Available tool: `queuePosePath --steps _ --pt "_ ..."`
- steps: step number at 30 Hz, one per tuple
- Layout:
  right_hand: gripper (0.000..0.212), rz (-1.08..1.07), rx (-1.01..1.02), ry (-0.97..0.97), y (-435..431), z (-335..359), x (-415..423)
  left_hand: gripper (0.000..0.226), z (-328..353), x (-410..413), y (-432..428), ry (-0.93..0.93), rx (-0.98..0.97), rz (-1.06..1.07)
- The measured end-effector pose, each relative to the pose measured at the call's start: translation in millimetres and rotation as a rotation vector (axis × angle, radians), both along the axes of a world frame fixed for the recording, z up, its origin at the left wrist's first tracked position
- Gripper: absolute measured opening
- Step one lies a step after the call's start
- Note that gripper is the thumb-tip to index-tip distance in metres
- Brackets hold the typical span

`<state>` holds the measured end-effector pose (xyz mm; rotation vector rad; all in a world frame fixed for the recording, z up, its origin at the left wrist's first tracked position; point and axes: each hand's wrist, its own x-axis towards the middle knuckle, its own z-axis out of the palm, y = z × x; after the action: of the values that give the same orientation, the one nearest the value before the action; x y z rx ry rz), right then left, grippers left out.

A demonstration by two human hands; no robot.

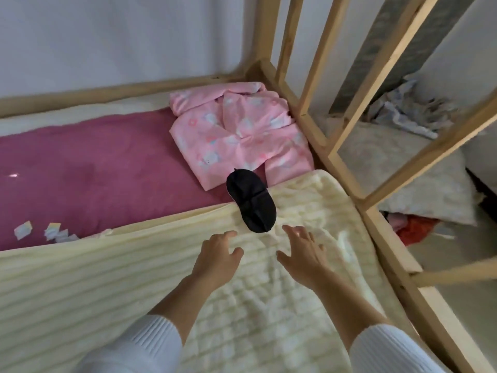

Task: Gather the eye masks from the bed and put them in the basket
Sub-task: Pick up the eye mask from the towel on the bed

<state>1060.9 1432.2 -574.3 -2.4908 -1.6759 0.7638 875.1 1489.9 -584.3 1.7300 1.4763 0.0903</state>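
Note:
A black eye mask [251, 200] lies on the bed, half on the cream blanket [107, 265] and half on the magenta sheet [94, 168]. Just below the mask is my left hand [217, 258], fingers spread and holding nothing. To the right, my right hand [302, 254] is also spread and empty, its fingertips close to the mask's lower end. Neither hand touches the mask. No basket is in view.
Folded pink pyjamas [239, 133] lie beyond the mask near the bed's corner. A wooden bed frame [317, 125] with upright posts runs along the right. Small paper scraps [51, 231] sit on the sheet at left. Pillows and clothes are heaped on the floor at the right.

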Motion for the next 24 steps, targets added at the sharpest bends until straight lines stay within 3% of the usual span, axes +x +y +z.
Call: queuePosePath --steps 5,9,12,15,18,21,24 --pt "0.085 0.205 0.184 -0.192 49.2 -67.5 5.3 0.042 -69.7 25.4 40.3 -0.324 -0.195 0.29" --pt "0.057 0.314 0.309 -0.235 73.6 -92.4 6.1 0.028 -90.6 42.5 62.3 -0.528 -0.313 0.585" --pt "0.029 0.288 0.397 -0.027 73.9 -84.8 3.3 0.026 -88.5 47.4 71.5 -0.654 -0.493 0.698" --pt "0.018 0.189 0.362 0.259 59.9 -56.7 -7.1 0.027 -75.0 40.3 73.7 -0.784 -0.638 0.766" --pt "0.005 0.106 0.282 0.46 37.0 -21.1 -21.0 0.024 -49.1 29.2 62.8 -0.772 -0.682 0.748" --pt "0.022 0.06 0.178 0.637 11.9 18.7 -30.6 0.025 -19.4 10.9 35.6 -0.665 -0.678 0.612" --pt "0.033 0.196 -0.047 0.576 -15.3 56.0 -34.4 0.032 16.6 -9.6 0.2 -0.536 -0.583 0.461"
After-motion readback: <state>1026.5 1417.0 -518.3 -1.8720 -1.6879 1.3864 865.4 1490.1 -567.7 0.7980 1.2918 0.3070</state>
